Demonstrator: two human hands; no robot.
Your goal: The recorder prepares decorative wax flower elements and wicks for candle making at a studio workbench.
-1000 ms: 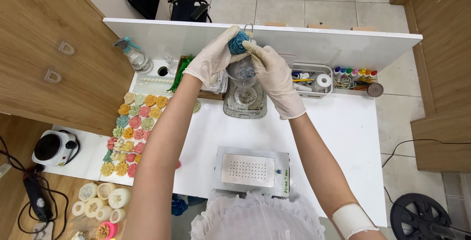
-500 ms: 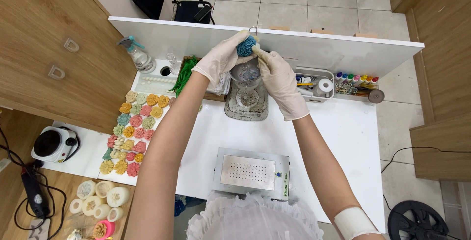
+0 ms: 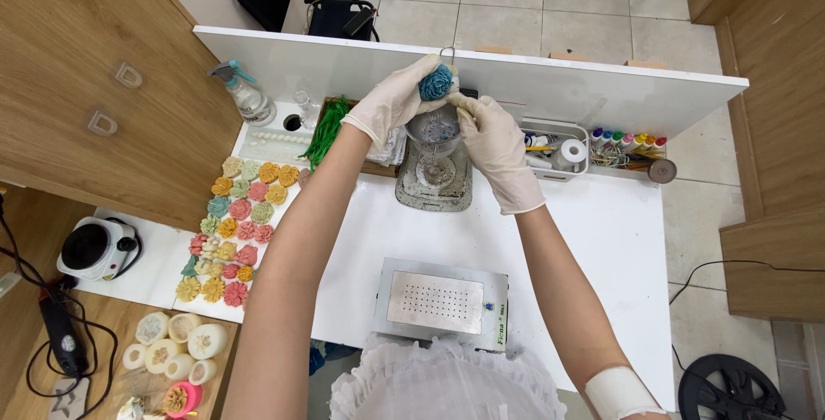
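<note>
We look down on a white bench (image 3: 601,240) with both gloved hands raised over its far edge, near the middle. Left hand (image 3: 394,100): fingers curled and pinching a teal flower-shaped piece (image 3: 436,83) from the left side. Right hand (image 3: 491,147): fingertips pressed against the lower right of the same piece, just beneath it. The piece sits directly above a clear glass cup (image 3: 432,128), close to its rim; we cannot tell whether it touches. A thin wire loop (image 3: 448,52) rises from the top of the piece. The cup stands on a grey stained slab (image 3: 434,184) at the far edge of the bench.

Left part of the bench: rows of small flower shapes (image 3: 236,227) in yellow, pink, green and orange, laid flat on a white sheet. Far left corner: a spray bottle (image 3: 245,98) and a bunch of green strands (image 3: 325,132). Right of the cup, along the far edge: a white tray (image 3: 559,149) with a tape roll, then a row of small coloured bottles (image 3: 627,141). Near edge, centre: a flat metal plate (image 3: 438,300) with a grid of holes. Beyond the left edge, on a lower surface, a small electric hotplate (image 3: 90,248) and several pale round moulds (image 3: 176,343).
</note>
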